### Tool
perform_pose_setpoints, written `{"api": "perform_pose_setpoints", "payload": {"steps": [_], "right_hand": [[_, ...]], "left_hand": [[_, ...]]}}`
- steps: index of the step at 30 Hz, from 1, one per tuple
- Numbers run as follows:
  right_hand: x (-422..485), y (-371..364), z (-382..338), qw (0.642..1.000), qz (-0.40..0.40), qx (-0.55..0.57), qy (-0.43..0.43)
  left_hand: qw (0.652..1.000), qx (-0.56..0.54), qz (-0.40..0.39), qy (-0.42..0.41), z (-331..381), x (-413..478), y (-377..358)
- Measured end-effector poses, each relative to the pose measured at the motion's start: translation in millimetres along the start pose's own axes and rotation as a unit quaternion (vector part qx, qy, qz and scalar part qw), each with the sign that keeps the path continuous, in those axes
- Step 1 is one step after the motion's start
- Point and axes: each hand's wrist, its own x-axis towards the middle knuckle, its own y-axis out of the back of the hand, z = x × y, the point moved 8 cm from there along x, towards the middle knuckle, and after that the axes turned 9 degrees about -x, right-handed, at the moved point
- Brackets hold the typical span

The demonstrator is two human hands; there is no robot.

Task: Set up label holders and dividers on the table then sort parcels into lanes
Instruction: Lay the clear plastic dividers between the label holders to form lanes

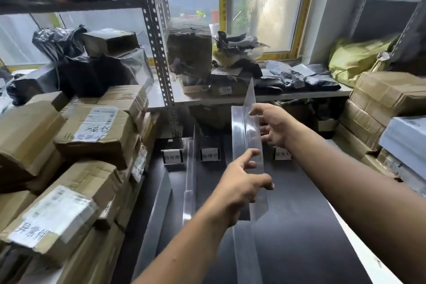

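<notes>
Over dark table [306, 226] amid parcel shelves [299, 95], hands [242, 182] [274, 127] on divider [246, 136]

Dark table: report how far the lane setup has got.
Done: three small label holders stand at the far end of the dark table, and one clear plastic divider stands between the left two. In hand: left hand and right hand hold a second clear divider right of it. Left: seat it, then sort the cardboard parcels; no lane holds one.

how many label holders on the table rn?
3 at the table's far end: left holder, middle holder, right holder partly behind the right hand. The held divider could hide another.
</notes>
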Motion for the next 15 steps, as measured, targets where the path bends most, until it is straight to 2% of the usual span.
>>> {"api": "perform_pose_setpoints", "payload": {"steps": [6,15], "right_hand": [[70.6,69.0,21.5,1.0,-0.022,-0.014,-0.005],[169.5,110.4,85.9,0.997,-0.035,0.006,-0.065]], "left_hand": [[0.998,-0.01,0.027,0.048,-20.5,74.1,-59.4],[0.993,-0.005,0.051,0.108,-63.8,161.7,-94.9]]}}
